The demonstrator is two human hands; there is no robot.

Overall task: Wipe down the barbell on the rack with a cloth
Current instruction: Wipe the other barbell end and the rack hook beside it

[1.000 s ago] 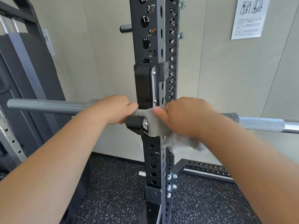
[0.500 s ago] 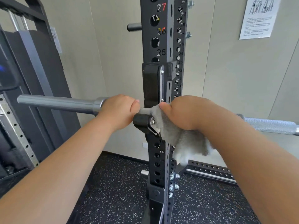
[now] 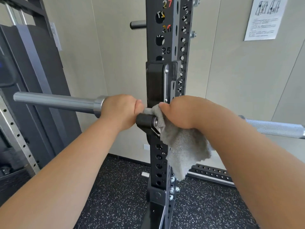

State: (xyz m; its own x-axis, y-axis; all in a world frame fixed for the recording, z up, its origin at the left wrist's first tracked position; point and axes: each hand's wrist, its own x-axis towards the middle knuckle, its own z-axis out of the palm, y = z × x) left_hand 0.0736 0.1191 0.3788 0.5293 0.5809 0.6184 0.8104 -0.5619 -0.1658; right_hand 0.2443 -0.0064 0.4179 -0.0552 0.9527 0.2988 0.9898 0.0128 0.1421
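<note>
A steel barbell [image 3: 56,100] lies across the black J-hook [image 3: 146,122] of the dark rack upright [image 3: 166,38]. Its smooth sleeve sticks out to the left and its knurled shaft [image 3: 274,128] runs off to the right. My left hand [image 3: 120,108] is closed around the bar just left of the hook, against the sleeve collar. My right hand [image 3: 179,111] grips the bar just right of the hook through a grey fluffy cloth [image 3: 181,146]. Most of the cloth hangs loose below my fist, in front of the upright.
A peg [image 3: 137,24] juts left from the upright near hole 26. A dark machine with a perforated steel post [image 3: 16,134] stands at the left. A perforated base rail [image 3: 212,174] lies on the speckled black floor. A paper notice [image 3: 264,17] hangs on the beige wall.
The cloth, bunched on the bar by the hook a second ago, now hangs lower and looser below my right fist. The view has shifted, so the rack and bar sit further right in the frame.
</note>
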